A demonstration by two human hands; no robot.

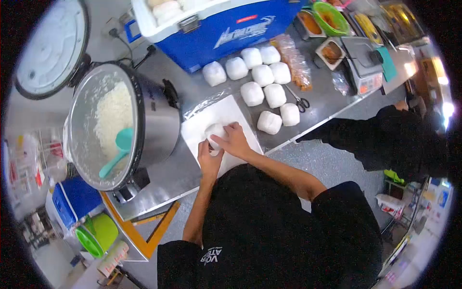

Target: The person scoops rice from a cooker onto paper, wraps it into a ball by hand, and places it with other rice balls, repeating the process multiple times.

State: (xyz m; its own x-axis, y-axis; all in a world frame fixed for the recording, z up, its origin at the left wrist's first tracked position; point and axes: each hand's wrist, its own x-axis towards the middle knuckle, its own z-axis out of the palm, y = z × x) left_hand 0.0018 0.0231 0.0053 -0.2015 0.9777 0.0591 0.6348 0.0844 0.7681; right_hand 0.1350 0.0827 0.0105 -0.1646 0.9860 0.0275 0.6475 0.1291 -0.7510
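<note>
My left hand (210,161) and my right hand (234,141) are closed around a white rounded bundle (215,131) from its near and right sides. Beneath it lies a white sheet (228,111) on the steel table. The bundle looks like the several white wrapped bundles (263,75) grouped beyond my right hand; what is inside it is hidden. Left of my hands stands a large open rice cooker (159,118) with white rice (114,111) in it. A teal rice scoop (117,153) rests on the rice, its handle toward me.
A blue cooler (216,41) holding white bundles stands at the back. Scissors (302,102), an orange-filled plastic bag (296,62), food tubs (331,51) and a scale (368,72) sit rightward. A person in black (385,139) stands at the right. The cooker's lid (52,45) is raised.
</note>
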